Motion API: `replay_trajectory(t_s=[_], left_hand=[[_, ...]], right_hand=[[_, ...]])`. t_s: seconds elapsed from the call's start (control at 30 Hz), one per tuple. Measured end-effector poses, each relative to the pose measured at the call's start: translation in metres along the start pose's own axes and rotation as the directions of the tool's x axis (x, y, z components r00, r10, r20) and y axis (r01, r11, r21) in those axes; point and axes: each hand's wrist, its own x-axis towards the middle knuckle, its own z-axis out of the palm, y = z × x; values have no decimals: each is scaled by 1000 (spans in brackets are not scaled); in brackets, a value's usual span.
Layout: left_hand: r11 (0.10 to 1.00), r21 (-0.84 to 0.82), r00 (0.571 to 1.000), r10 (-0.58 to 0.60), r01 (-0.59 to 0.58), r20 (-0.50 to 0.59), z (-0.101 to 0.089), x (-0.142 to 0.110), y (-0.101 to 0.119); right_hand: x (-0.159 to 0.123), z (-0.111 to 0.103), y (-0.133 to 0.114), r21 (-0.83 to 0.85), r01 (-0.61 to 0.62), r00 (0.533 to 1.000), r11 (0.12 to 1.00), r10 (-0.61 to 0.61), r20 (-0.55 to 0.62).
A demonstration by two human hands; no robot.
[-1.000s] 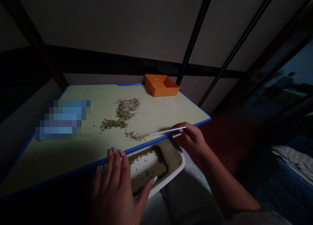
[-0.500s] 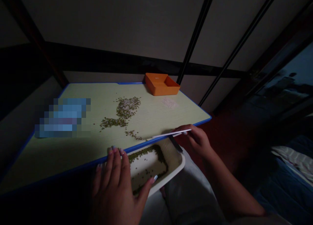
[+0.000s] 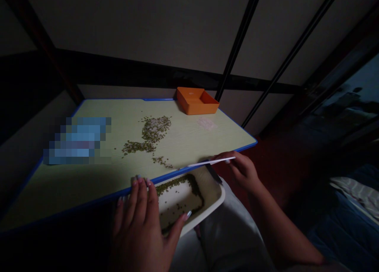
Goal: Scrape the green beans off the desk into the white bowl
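Observation:
My left hand (image 3: 145, 220) spans the left end of a white tub (image 3: 217, 203), fingers stretched to the table's near edge and thumb over the tub's near rim. Small green grains (image 3: 174, 182), like mung beans, lie along the tub's inner edges. A thin white flat piece (image 3: 211, 161), seen nearly edge-on, is pinched in my right hand (image 3: 241, 169); its left end meets the blue table edge above the tub. On the table (image 3: 183, 145), a pile of green and whitish grains (image 3: 155, 129) trails toward that edge.
An orange open box (image 3: 201, 106) stands at the table's far right corner. Whitish grains (image 3: 206, 124) lie in front of it. A blurred-out blue item (image 3: 79, 139) rests at the left. Wall panels rise behind; dark blue bedding (image 3: 346, 216) is at right.
My right hand and the white flat piece have shifted slightly right along the table edge. My left hand and the tub stay nearly in place.

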Motion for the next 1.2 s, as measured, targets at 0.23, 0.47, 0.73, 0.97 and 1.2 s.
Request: replay_trajectory(t_s=[0.23, 0.47, 0.73, 0.97, 1.2], left_hand=[[1000, 24, 1000, 6, -6, -10, 2, 0, -1], [1000, 20, 1000, 2, -2, -15, 2, 0, 0], [1000, 19, 1000, 17, -16, -17, -1, 1, -1], [1000, 19, 1000, 20, -19, -14, 0, 2, -1], [1000, 25, 1000, 14, -14, -18, 1, -1, -1]], right_hand=[[9, 3, 9, -26, -116, 992, 993, 114, -53], [22, 0, 14, -8, -154, 988, 988, 154, 13], [20, -5, 9, -1, -94, 995, 996, 94, 37], [19, -8, 2, -32, -41, 999, 999, 41, 21], [10, -5, -18, -22, 105, 993, 994, -104, 54]])
